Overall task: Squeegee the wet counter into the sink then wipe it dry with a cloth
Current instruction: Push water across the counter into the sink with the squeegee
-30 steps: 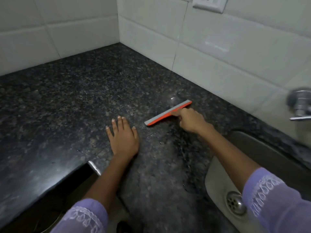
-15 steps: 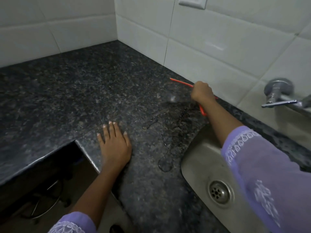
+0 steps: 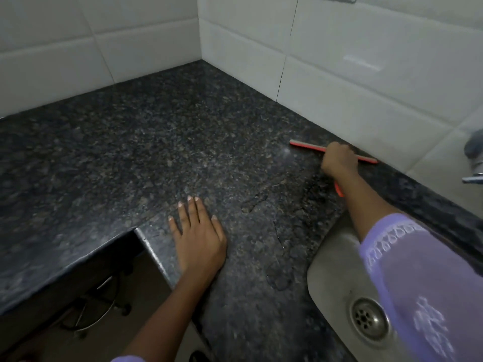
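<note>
An orange squeegee [image 3: 305,145] with a grey blade lies along the back of the dark granite counter [image 3: 146,152], close to the tiled wall. My right hand [image 3: 338,161] is closed around its handle, whose orange end shows below my wrist. Thin streaks and puddles of water [image 3: 278,275] lie on the counter between the squeegee and the steel sink [image 3: 329,278] at the lower right. My left hand [image 3: 198,237] rests flat on the counter near its front edge, fingers spread, holding nothing. No cloth is in view.
White tiled walls [image 3: 366,74] meet in a corner behind the counter. A metal tap [image 3: 474,163] sticks out at the right edge above the sink. The counter has a cut-out at the front left, with dark space and a wire object [image 3: 96,309] below.
My right hand carried the squeegee from the middle of the counter back to the wall, turning the blade roughly parallel to it. The view shifted; my left hand stayed flat.
</note>
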